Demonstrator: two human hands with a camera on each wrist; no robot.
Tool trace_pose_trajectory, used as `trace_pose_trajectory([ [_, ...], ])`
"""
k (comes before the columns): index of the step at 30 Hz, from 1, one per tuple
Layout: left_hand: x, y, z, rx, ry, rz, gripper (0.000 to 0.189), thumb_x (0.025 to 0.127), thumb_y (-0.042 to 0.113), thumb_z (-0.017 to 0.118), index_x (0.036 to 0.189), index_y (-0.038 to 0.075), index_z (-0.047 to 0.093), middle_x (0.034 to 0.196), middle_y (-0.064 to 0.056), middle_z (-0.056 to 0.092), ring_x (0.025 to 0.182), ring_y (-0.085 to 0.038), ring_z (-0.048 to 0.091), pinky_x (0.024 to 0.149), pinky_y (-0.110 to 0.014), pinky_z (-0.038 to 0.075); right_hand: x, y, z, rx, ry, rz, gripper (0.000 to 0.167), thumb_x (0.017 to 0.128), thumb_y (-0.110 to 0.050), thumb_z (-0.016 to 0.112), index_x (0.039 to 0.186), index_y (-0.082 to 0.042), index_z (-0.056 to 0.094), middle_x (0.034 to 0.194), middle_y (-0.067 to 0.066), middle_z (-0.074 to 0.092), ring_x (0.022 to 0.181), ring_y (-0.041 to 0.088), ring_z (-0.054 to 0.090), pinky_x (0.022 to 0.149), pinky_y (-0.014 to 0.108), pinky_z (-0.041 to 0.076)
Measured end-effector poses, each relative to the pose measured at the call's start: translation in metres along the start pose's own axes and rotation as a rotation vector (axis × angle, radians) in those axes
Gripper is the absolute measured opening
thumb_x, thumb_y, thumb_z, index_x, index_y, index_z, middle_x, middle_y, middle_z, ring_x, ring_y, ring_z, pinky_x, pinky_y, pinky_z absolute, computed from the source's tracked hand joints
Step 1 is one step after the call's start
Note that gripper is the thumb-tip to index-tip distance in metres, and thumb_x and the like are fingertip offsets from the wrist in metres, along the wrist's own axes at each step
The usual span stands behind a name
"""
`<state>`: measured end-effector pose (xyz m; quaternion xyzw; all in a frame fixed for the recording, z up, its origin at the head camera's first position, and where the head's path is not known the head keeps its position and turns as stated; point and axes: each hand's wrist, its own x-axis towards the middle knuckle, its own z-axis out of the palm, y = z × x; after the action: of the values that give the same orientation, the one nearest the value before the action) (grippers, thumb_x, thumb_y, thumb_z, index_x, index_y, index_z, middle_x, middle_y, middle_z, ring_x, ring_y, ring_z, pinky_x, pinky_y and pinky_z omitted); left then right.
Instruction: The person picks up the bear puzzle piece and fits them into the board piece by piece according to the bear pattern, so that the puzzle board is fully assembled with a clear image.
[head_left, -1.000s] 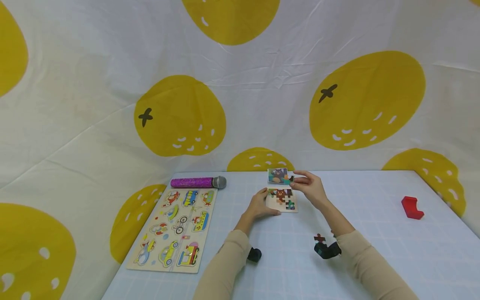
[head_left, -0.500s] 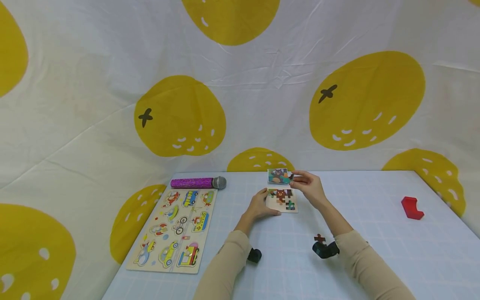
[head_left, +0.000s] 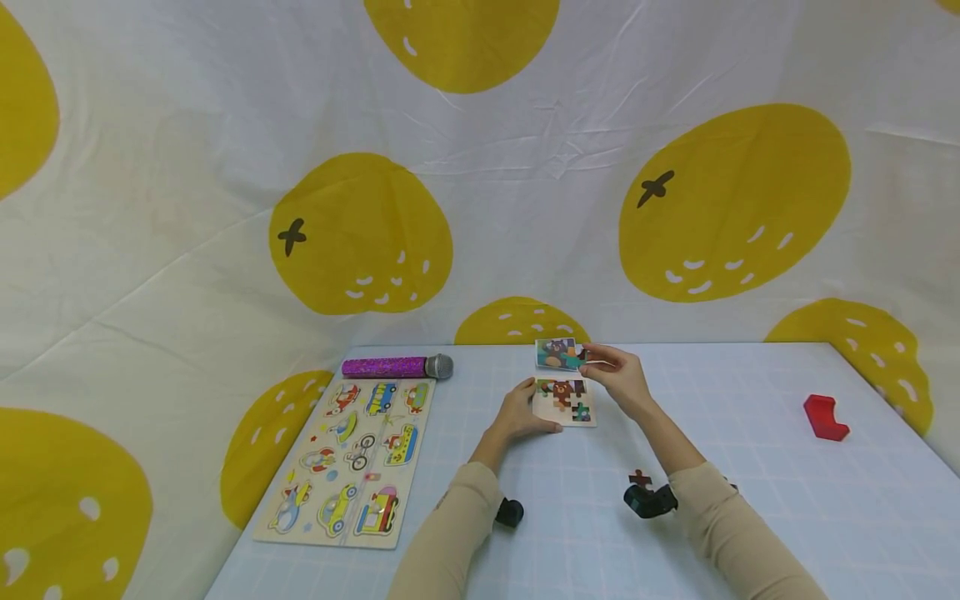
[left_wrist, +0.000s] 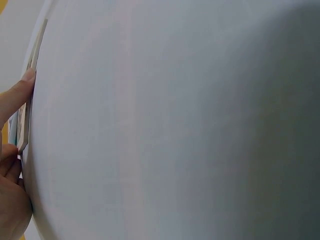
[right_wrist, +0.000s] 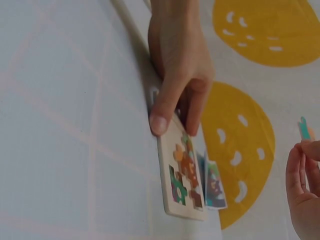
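Note:
My left hand (head_left: 519, 412) grips the left side of a small wooden puzzle board (head_left: 547, 412), thumb at the near edge and fingers at the far corner. Several pieces with a brown bear picture sit in the board, and bare wood shows between them. A puzzle piece (right_wrist: 305, 129), teal and orange, is pinched between the thumb and fingertips of my right hand (head_left: 618, 379). That hand is raised beside a picture card (head_left: 553, 353) showing a bear, just behind the board. In the left wrist view, the left thumb (left_wrist: 20, 92) lies along the board's edge.
A loose reddish-brown puzzle piece (head_left: 639, 478) lies near my right forearm, by the black wrist device (head_left: 649, 502). To the left are a large vehicle puzzle board (head_left: 348, 467) and a purple toy microphone (head_left: 393, 367). A red block (head_left: 825, 417) lies far right.
My right forearm has shifted slightly left, with the piece still held by the card. The left hand and the board have stayed in place.

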<state>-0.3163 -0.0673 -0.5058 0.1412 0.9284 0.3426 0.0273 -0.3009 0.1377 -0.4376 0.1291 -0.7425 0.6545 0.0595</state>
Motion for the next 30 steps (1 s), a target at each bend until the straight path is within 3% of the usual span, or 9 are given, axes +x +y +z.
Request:
trace_pose_trajectory([
  [14, -0.0006, 0.0003, 0.0010, 0.009, -0.002, -0.005, 0.097, 0.067, 0.041, 0.083, 0.140, -0.004, 0.039, 0.147, -0.016, 0.037, 0.135, -0.031, 0.035, 0.110, -0.039, 0.033, 0.0025, 0.0024, 0.0020, 0.043, 0.007, -0.033, 0.043, 0.087, 0.003, 0.061, 0.128, 0.011, 0.051, 0.115, 0.033, 0.054, 0.081, 0.000, 0.063, 0.077, 0.017, 0.053],
  [25, -0.0001, -0.0006, 0.0016, 0.015, 0.016, 0.022, 0.097, 0.066, 0.040, 0.084, 0.139, -0.004, 0.040, 0.145, -0.017, 0.039, 0.134, -0.032, 0.037, 0.108, -0.039, 0.034, 0.0008, -0.0018, 0.0048, 0.056, 0.035, -0.067, 0.046, 0.086, -0.004, 0.066, 0.128, 0.010, 0.052, 0.118, 0.029, 0.054, 0.090, 0.003, 0.062, 0.080, 0.014, 0.051],
  [30, -0.0008, -0.0003, 0.0010, 0.009, 0.017, 0.026, 0.096, 0.066, 0.040, 0.085, 0.139, -0.004, 0.041, 0.145, -0.017, 0.039, 0.133, -0.032, 0.037, 0.108, -0.039, 0.034, 0.0001, -0.0032, 0.0091, 0.062, 0.136, -0.075, 0.042, 0.083, -0.001, 0.070, 0.121, 0.011, 0.057, 0.108, 0.029, 0.060, 0.081, -0.001, 0.062, 0.075, 0.012, 0.051],
])
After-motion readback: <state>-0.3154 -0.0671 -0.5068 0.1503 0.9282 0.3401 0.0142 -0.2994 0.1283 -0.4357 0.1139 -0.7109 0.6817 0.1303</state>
